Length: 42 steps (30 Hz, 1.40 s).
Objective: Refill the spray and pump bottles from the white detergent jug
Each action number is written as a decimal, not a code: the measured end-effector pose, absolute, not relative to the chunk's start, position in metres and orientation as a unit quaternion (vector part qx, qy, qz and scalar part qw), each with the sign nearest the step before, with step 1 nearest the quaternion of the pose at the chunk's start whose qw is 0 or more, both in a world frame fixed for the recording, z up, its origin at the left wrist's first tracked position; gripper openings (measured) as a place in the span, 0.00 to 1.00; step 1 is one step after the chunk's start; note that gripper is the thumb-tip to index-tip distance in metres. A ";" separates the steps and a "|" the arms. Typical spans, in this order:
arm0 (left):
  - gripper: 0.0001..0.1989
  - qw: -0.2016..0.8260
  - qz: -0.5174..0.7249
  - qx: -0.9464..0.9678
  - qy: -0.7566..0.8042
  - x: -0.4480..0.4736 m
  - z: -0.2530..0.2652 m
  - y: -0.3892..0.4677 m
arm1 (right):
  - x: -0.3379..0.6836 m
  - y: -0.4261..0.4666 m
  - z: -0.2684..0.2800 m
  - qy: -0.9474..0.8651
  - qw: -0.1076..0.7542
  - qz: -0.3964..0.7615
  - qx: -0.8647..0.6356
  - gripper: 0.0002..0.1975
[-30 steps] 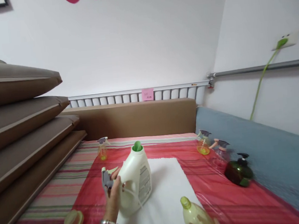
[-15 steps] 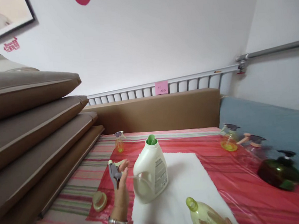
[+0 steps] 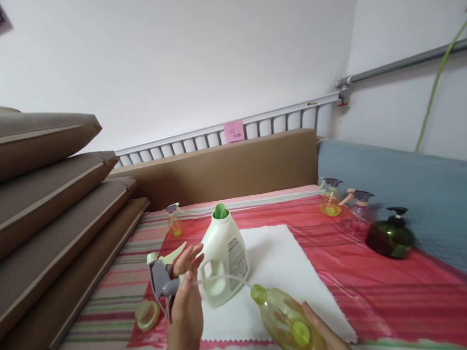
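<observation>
My left hand (image 3: 186,293) is closed around a grey and pale-green spray trigger head (image 3: 160,279). From it a thin clear dip tube (image 3: 222,277) runs right to the mouth of a yellow-green see-through bottle (image 3: 276,315); whether the tip is inside the neck I cannot quite tell. My right hand (image 3: 327,335) grips that bottle, tilted with its neck to the upper left. Behind stands a large white detergent jug (image 3: 227,257), uncapped, with a green spout. A pale-green round cap (image 3: 146,315) lies at the left.
A white scalloped cloth (image 3: 308,277) lies over red plastic sheeting (image 3: 374,293). Small spray bottles (image 3: 175,223) stand at the back left and right (image 3: 330,202), beside a pink-topped sprayer (image 3: 359,213) and a dark green pump bottle (image 3: 391,235). Stacked brown cushions (image 3: 50,223) rise at the left.
The bottle has come up and leftward into fuller view, meeting the dip tube. My left hand with the trigger head is nearer the camera. The whole view has shifted right.
</observation>
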<state>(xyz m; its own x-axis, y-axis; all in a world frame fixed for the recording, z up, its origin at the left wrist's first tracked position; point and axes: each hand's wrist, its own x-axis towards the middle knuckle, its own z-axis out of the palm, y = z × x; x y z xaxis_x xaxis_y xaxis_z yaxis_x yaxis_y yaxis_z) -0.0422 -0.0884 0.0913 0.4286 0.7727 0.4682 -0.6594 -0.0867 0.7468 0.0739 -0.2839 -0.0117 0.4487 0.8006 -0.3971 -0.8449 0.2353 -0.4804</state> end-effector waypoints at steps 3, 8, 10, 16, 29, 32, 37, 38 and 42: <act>0.18 0.679 0.519 0.516 0.048 -0.038 0.084 -0.091 | 0.076 -0.280 -0.009 0.021 0.795 0.508 -0.331 0.25; 0.17 0.701 0.467 0.537 0.047 -0.029 0.071 -0.109 | 0.070 -0.264 0.001 -0.028 0.800 0.485 -0.353 0.30; 0.17 0.710 0.438 0.549 0.051 -0.028 0.069 -0.118 | 0.066 -0.257 0.004 -0.042 0.808 0.458 -0.369 0.29; 0.11 0.711 0.412 0.568 0.047 -0.031 0.066 -0.125 | 0.058 -0.245 0.001 -0.028 0.830 0.404 -0.383 0.31; 0.20 0.843 0.261 0.469 0.043 -0.040 0.073 -0.127 | 0.043 -0.271 0.036 -0.226 0.778 0.129 -0.571 0.36; 0.20 0.838 0.261 0.477 0.032 -0.041 0.073 -0.129 | 0.035 -0.269 0.038 -0.216 0.792 0.148 -0.552 0.37; 0.19 0.801 0.277 0.530 0.043 -0.040 0.072 -0.129 | 0.038 -0.257 0.037 -0.094 0.813 0.256 -0.514 0.33; 0.19 0.794 0.279 0.537 0.045 -0.040 0.071 -0.129 | 0.040 -0.255 0.036 -0.071 0.816 0.279 -0.502 0.33; 0.18 0.769 0.291 0.567 0.043 -0.040 0.070 -0.126 | 0.045 -0.252 0.033 -0.025 0.815 0.358 -0.455 0.33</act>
<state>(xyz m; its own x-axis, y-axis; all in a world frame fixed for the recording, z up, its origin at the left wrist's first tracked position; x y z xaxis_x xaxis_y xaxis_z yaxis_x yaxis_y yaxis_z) -0.0404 -0.1258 0.0697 0.8266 0.4965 0.2648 -0.4001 0.1877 0.8970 0.0454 -0.2523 0.0326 0.7424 0.6058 -0.2862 -0.5611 0.3287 -0.7597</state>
